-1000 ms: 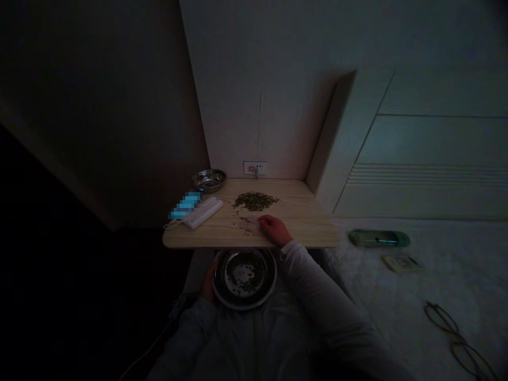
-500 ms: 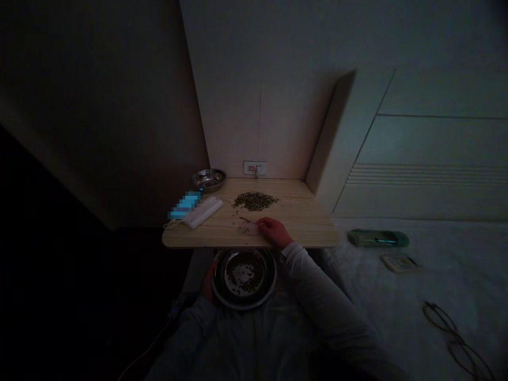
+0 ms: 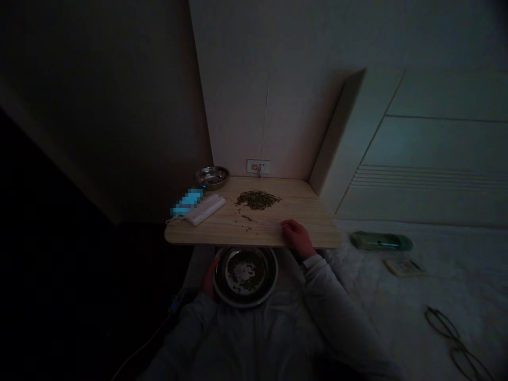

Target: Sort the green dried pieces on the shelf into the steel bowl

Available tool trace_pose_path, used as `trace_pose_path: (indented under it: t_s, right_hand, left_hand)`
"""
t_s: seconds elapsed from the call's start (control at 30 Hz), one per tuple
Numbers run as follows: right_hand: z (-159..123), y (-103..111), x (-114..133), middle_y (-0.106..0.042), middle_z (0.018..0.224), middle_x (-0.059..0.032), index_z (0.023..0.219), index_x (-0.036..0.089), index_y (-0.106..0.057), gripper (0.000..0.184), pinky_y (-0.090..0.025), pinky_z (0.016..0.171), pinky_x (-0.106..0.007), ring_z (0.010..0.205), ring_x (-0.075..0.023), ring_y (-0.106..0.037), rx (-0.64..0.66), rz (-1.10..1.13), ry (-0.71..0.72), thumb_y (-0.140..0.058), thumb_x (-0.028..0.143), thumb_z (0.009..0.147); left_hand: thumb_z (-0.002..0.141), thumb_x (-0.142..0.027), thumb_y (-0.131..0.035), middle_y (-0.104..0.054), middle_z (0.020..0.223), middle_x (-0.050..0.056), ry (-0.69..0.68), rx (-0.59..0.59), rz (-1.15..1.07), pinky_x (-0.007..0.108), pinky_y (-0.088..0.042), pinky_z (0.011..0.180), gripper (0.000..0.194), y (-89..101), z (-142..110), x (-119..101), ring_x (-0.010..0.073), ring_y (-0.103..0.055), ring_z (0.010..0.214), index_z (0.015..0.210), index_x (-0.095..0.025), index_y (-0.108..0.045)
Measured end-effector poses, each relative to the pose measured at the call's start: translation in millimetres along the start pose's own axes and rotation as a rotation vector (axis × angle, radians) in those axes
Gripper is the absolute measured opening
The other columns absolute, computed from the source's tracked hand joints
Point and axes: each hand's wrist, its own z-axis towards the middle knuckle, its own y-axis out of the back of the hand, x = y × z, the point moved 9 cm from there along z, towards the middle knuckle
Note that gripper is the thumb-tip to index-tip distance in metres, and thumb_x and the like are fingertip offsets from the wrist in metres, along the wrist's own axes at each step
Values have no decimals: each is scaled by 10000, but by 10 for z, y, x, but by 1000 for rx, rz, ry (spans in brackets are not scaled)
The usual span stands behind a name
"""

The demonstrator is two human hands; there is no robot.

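My left hand [image 3: 209,278] is closed on the left rim of a round metal bowl [image 3: 245,302], held below the table's front edge. Small dark green beans or seeds lie scattered inside the bowl. Over the wooden table's front right part, my right hand [image 3: 296,235] pinches a thin see-through piece [image 3: 272,223], blurred and hard to make out, like clear plastic. To its left on the tabletop lie a few loose grains [image 3: 248,219]. Behind them spreads a heap of the same small green grains [image 3: 257,200].
On the wooden table [image 3: 226,233], a second metal bowl [image 3: 212,178] stands at the back left, near a lit phone [image 3: 187,202] and a white power bank [image 3: 206,210]. A wall socket [image 3: 258,166] is behind. Right, on the bed, lie a green case [image 3: 381,241] and a cable [image 3: 448,330].
My right hand has moved right with the see-through piece, away from the loose grains. My left hand still holds the bowl in the same place. The view has shifted slightly.
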Motion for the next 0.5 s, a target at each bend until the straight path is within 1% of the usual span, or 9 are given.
trace_pose_path:
  t_s: [0.1, 0.2, 0.33, 0.5]
  right_hand:
    - [-23, 2, -4, -546, 619, -2, 794, 164, -554, 252, -344, 538, -220, 577, -114, -465, 26, -100, 6, -400, 317, 666]
    - [-32, -79, 35, -555, 605, 3, 789, 174, -565, 244, -338, 542, -219, 568, -112, -469, 81, -170, 27, -413, 322, 669]
    - [-38, -148, 71, -571, 615, 2, 784, 173, -570, 234, -339, 553, -214, 588, -113, -486, 135, -187, 47, -427, 319, 670]
    - [-60, -176, 117, -582, 605, -2, 763, 170, -579, 247, -343, 557, -214, 583, -113, -492, 177, -208, 59, -426, 346, 684]
  left_hand:
    - [660, -221, -482, -656, 607, 46, -16, -43, 31, 330, -337, 861, 184, 41, 5, -4, 215, -553, 870, 728, -123, -622]
    - [674, -227, -464, -651, 582, 32, -27, -42, 38, 316, -338, 857, 182, 36, 4, -19, 205, -556, 862, 692, -137, -621]
    - [686, -233, -450, -657, 614, 19, -15, -10, 61, 318, -343, 850, 192, 9, -8, -16, 205, -550, 871, 705, -137, -615]
    - [683, -239, -449, -651, 590, 31, 5, -59, 92, 330, -347, 845, 198, 21, -43, -4, 207, -566, 835, 699, -127, -611]
